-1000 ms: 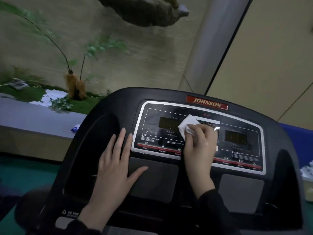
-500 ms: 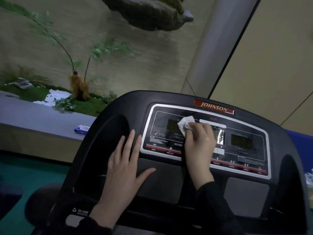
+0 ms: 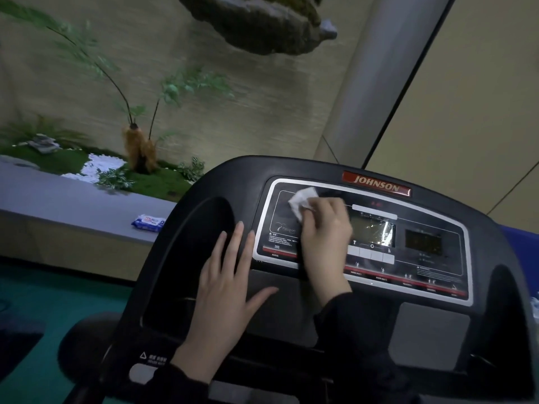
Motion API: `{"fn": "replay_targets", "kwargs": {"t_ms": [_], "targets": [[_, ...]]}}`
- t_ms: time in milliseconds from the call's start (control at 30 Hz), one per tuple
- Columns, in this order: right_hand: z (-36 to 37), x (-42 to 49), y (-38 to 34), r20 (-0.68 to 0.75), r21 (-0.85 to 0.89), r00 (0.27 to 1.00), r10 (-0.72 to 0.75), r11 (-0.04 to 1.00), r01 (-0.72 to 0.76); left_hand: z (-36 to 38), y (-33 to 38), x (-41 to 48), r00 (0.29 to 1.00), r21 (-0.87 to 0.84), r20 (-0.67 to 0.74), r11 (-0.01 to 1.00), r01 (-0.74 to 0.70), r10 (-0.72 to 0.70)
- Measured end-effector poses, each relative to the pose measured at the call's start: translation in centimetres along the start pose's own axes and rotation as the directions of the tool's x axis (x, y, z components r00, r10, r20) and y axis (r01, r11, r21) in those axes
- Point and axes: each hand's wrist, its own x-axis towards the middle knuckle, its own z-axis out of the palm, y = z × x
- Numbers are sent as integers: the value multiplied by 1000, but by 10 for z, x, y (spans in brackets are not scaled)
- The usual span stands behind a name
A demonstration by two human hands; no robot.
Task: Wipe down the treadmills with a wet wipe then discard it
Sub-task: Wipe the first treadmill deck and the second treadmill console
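- Right hand [image 3: 326,228], grip pinching the wet wipe [image 3: 302,201], presses it on the treadmill console [image 3: 437,258].
- Left hand [image 3: 224,290], beside it, fingers spread flat on the console.

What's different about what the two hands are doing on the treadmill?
The left hand lies flat and open with its fingers spread, while the right hand is curled around a white wet wipe. The left hand holds nothing; the right hand presses the wipe on the display panel. The left hand rests lower, at the panel's left edge; the right hand reaches higher, near the panel's top left. Both come out of dark sleeves and touch the treadmill console.
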Motion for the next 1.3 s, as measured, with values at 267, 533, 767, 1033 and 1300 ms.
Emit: {"fn": "replay_targets", "kwargs": {"t_ms": [267, 533, 767, 1033, 1300], "targets": [[-26, -53, 14, 191, 7, 959, -209, 977, 212, 0, -2, 0, 1000, -32, -10, 999, -24, 23], [-5, -57, -4, 47, -5, 996, -74, 997, 75, -2, -1, 0, 1000, -50, -11, 998, -29, 29], [-47, -68, 35, 66, -71, 992, -105, 991, 110, -1, -3, 1, 999, -1, 5, 999, -37, 37], [-26, -27, 24, -79, -75, 992, 96, 992, -102, 0, 3, 3, 999, -32, -1, 999, -35, 35], [-36, -37, 29, 70, -57, 994, -83, 995, 87, 3, 13, 4, 1000, -67, -25, 998, -7, 5]]}}
